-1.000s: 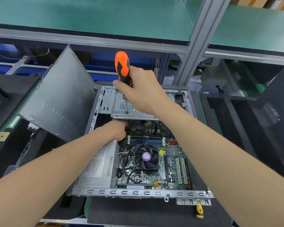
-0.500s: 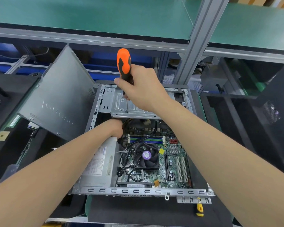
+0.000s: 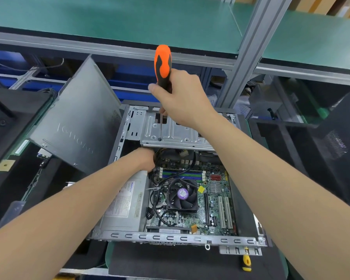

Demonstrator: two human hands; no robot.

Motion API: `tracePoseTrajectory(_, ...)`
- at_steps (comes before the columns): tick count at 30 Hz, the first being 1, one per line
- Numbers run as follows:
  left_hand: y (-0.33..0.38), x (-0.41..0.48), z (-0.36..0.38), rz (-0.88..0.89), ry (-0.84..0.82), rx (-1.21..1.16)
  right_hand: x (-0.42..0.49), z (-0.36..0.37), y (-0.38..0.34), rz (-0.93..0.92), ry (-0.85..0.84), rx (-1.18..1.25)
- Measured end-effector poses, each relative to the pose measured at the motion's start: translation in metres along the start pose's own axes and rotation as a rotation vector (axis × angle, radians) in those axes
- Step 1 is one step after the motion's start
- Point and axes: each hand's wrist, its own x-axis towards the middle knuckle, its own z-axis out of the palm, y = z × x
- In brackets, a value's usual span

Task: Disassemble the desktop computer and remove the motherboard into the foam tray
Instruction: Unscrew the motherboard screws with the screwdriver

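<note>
An open desktop computer case [image 3: 176, 237] lies on its side in front of me. Its green motherboard [image 3: 216, 211] with a black CPU fan [image 3: 182, 196] fills the right half, and a grey power supply [image 3: 125, 207] sits at the left. My right hand [image 3: 182, 98] is shut on an orange-and-black screwdriver [image 3: 163, 63], held upright with its tip on the metal drive cage [image 3: 176, 136] at the far end. My left hand [image 3: 146, 158] reaches in under the cage's near edge among the cables; its fingers are hidden.
The removed grey side panel [image 3: 77, 122] leans at the left of the case. Black foam trays [image 3: 311, 150] flank the case on both sides. A small yellow screwdriver [image 3: 247, 263] lies on the black mat near the front right corner. An aluminium post [image 3: 249, 51] rises behind.
My right hand has lifted the screwdriver handle slightly higher while the tip stays on the drive cage. My left hand stays under the cage edge.
</note>
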Motion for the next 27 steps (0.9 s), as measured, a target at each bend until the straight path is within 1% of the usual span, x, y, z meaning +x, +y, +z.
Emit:
tracePoseTrajectory(4,0.0,-0.002,0.001,0.005,0.024,-0.023,0.008,-0.006,0.003,0.034,0.001,0.001)
tracePoseTrajectory(11,-0.002,0.0,0.0,-0.005,0.004,-0.09,0.015,-0.01,0.009,0.059,0.018,0.048)
tracePoseTrajectory(18,-0.001,0.0,0.0,-0.029,-0.009,-0.012,0.018,-0.013,0.012,0.059,0.018,0.089)
tracePoseTrajectory(21,-0.001,-0.001,-0.001,-0.027,-0.009,0.009,0.019,-0.017,0.012,0.052,0.049,0.113)
tracePoseTrajectory(24,0.0,-0.004,-0.003,-0.02,-0.021,-0.074,0.017,-0.02,0.01,0.021,0.112,0.106)
tracePoseTrajectory(27,-0.003,-0.012,-0.008,0.021,-0.064,-0.262,0.008,-0.021,0.01,-0.006,0.169,0.137)
